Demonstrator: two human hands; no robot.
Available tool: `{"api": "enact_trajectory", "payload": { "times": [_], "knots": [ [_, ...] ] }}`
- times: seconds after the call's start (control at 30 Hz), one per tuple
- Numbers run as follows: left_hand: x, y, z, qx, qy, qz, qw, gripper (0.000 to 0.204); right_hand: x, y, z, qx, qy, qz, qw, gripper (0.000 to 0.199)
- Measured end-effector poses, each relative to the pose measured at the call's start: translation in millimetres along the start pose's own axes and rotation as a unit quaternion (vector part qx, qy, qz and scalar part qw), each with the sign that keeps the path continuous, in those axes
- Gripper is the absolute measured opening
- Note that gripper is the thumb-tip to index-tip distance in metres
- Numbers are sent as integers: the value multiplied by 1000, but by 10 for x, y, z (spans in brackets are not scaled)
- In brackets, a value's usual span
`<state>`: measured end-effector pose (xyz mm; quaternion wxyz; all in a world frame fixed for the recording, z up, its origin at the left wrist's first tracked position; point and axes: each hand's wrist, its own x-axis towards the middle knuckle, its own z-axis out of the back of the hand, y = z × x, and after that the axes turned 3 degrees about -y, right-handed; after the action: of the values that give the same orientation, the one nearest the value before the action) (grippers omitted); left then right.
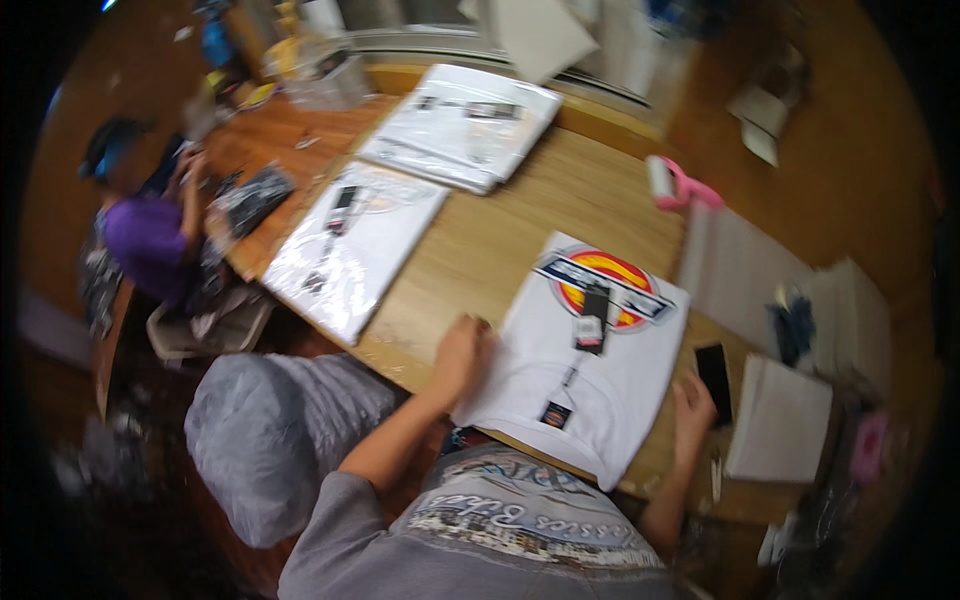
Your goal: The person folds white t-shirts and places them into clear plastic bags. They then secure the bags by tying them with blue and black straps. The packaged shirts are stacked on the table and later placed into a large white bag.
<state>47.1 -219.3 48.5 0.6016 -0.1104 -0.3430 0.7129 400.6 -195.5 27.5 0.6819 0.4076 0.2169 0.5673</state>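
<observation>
A folded white T-shirt (528, 331) with a red, yellow and dark blue chest print lies on the wooden table before me, its neckline toward me. A black hang tag (593, 313) and a small dark neck label (556, 414) sit on it. At its left edge, my left hand (464, 358) is closed on the fabric, slightly blurred. My right hand (693, 408) has curled fingers beside the shirt's right edge; whatever it might hold is hidden. Just right of that hand lies a black phone-like slab (713, 384).
Bagged white shirts lie in a far stack (440, 135) and a nearer left pile (365, 255). A pink-handled lint roller (683, 186) rests at the far right, white sheets (782, 420) nearer. A grey plastic-wrapped bundle (262, 440) stands at left; a person in purple (150, 245) sits beyond.
</observation>
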Motion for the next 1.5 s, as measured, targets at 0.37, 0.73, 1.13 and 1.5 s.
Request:
{"api": "enact_trajectory", "payload": {
  "times": [0.37,0.73,1.13,1.5],
  "knots": [
    [909,-93,-460,-5,158,107,982,30,365,454,-340,15,10,-142,990,21],
    [840,-7,-451,-444,307,262,800,25,431,255,-450,530,183,-277,780,30],
    [75,187,51,-257,165,146,941,48,-253,311,-171,151,82,-178,969,45],
    [-428,321,123,-282,300,226,883,43,-750,278,-198,262,23,-232,936,51]
  ]
}}
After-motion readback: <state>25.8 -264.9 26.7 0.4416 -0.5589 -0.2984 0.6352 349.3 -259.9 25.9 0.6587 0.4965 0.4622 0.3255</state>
